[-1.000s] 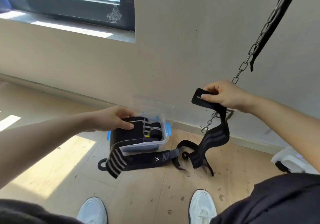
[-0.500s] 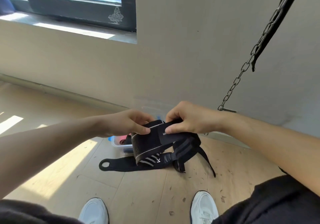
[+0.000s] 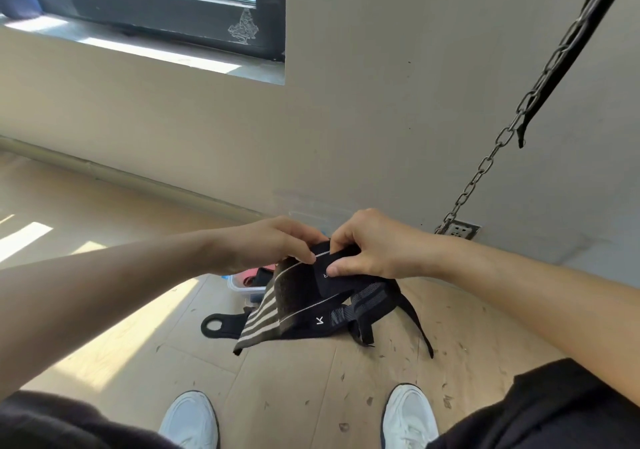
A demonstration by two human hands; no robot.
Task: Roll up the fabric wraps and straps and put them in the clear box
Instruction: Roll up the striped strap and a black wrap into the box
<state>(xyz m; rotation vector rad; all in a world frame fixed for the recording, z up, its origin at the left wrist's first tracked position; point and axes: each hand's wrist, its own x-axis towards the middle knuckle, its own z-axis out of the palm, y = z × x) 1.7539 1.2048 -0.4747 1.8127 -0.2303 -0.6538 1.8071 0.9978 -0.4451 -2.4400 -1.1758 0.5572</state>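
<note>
Wrap (image 3: 298,296) is what both my hands are working on, up in the air at twelve o'clock from my shoes (image 3: 190,417). My left hand (image 3: 277,244) is pinching its upper edge between thumb and fingertips. My right hand (image 3: 374,247) is pinching the tab end, thumb pressing the flap onto the layer beneath. The striped tail is hanging loose toward six o'clock, and more black strap (image 3: 216,324) is lying on the floor (image 3: 294,396), its looped end at nine o'clock from the tail; I cannot tell whether it is the same piece.

I am judging the risk to be a slack core. If my thumbs ease off, the fold could spring open, and the dangling tail could twist or snag on the floor strap while I am winding.

The clear box (image 3: 242,284) is sitting on the floor just beyond the wrap, at about ten o'clock from it, mostly hidden. Something pink and something black are showing inside; I cannot tell what.
</note>
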